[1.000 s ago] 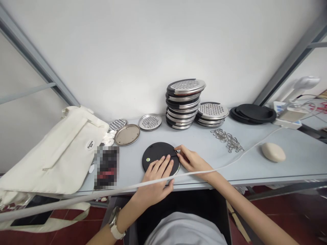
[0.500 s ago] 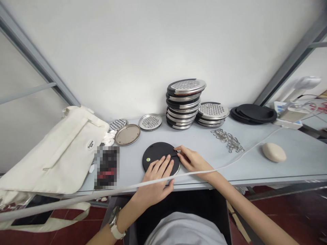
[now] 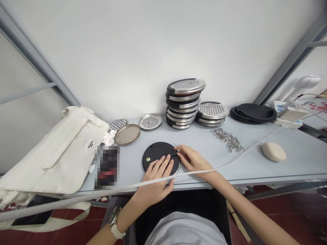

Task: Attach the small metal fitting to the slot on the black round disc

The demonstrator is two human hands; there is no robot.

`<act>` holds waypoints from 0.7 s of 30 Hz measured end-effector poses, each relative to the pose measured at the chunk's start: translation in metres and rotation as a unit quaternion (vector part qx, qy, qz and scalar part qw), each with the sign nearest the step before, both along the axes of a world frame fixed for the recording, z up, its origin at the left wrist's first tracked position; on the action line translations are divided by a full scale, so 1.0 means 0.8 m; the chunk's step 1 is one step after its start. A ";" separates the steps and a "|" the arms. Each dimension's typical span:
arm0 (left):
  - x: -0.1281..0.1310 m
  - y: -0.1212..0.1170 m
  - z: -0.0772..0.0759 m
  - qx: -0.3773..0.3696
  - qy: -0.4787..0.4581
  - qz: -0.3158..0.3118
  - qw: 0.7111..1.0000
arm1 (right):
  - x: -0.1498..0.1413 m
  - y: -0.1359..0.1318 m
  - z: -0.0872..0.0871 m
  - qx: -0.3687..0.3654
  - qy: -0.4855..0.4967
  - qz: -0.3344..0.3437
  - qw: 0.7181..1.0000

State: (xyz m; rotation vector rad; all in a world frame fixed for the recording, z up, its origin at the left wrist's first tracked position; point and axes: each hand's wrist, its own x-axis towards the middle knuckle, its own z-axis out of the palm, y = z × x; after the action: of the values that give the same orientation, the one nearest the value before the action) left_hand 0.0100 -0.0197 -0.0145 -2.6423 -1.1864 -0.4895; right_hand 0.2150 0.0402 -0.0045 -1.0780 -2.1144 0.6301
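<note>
A round black disc (image 3: 157,149) with a small green-and-white sticker lies flat near the table's front edge. Across its lower right part rests my left hand (image 3: 158,172), fingers stretched out flat on the surface. At the disc's right rim, my right hand (image 3: 191,159) pinches a small metal clip (image 3: 176,150) between thumb and fingertips; the clip is mostly hidden. A thin slit runs across the disc close to those fingertips. Beyond my right hand lies a loose pile of metal clips (image 3: 228,140).
Stacked round graters (image 3: 184,102) stand at the back, beside a lower stack (image 3: 213,112). Black discs (image 3: 254,113) lie back right, a beige rounded object (image 3: 274,151) in front. Loose metal discs (image 3: 127,135) and a cream bag (image 3: 58,153) are left. A white cable (image 3: 143,183) crosses in front.
</note>
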 end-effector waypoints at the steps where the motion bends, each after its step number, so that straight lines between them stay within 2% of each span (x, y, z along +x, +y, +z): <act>1: 0.000 0.000 0.000 -0.001 0.001 0.000 1.000 | 0.000 0.000 0.000 0.000 -0.002 -0.002 1.000; 11: 0.000 0.001 0.000 -0.004 0.006 0.002 1.000 | 0.000 0.004 -0.008 -0.005 0.006 0.004 1.000; 21: 0.001 0.000 -0.001 0.007 0.002 0.002 1.000 | 0.001 0.004 -0.009 0.050 0.003 0.016 0.999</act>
State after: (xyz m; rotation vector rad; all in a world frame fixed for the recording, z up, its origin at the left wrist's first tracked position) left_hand 0.0106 -0.0198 -0.0152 -2.6264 -1.1826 -0.4887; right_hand 0.2161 0.0431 -0.0116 -0.9873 -2.1376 0.5358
